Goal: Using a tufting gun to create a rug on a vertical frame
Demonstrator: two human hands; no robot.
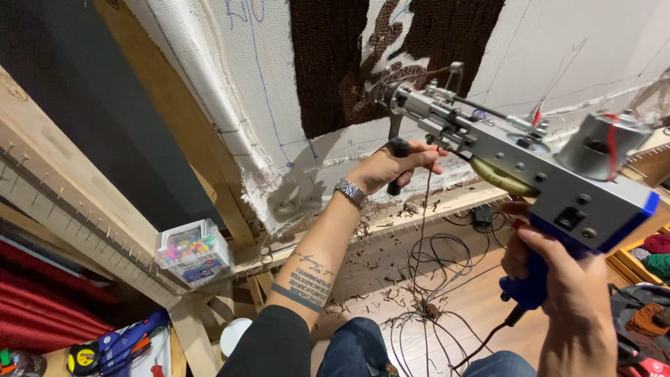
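Observation:
A grey metal tufting gun (516, 150) with a blue grip is held up in front of a white backing cloth (279, 84) stretched on a wooden frame (174, 105). My right hand (558, 279) grips the blue handle at the lower right. My left hand (391, 166), with a metal wristwatch, holds the black front handle under the gun's nose. The needle end points at a dark brown tufted patch (335, 63) with pale swirls. A brown yarn strand (422, 230) hangs from the gun toward the floor.
A clear box of coloured pins (190, 251) sits on the frame's lower beam. Tack strips line the beams. Loose brown yarn and a black cable (433, 300) lie on the wooden floor. Yarn balls (652, 255) sit at right; a tape measure (82, 359) at lower left.

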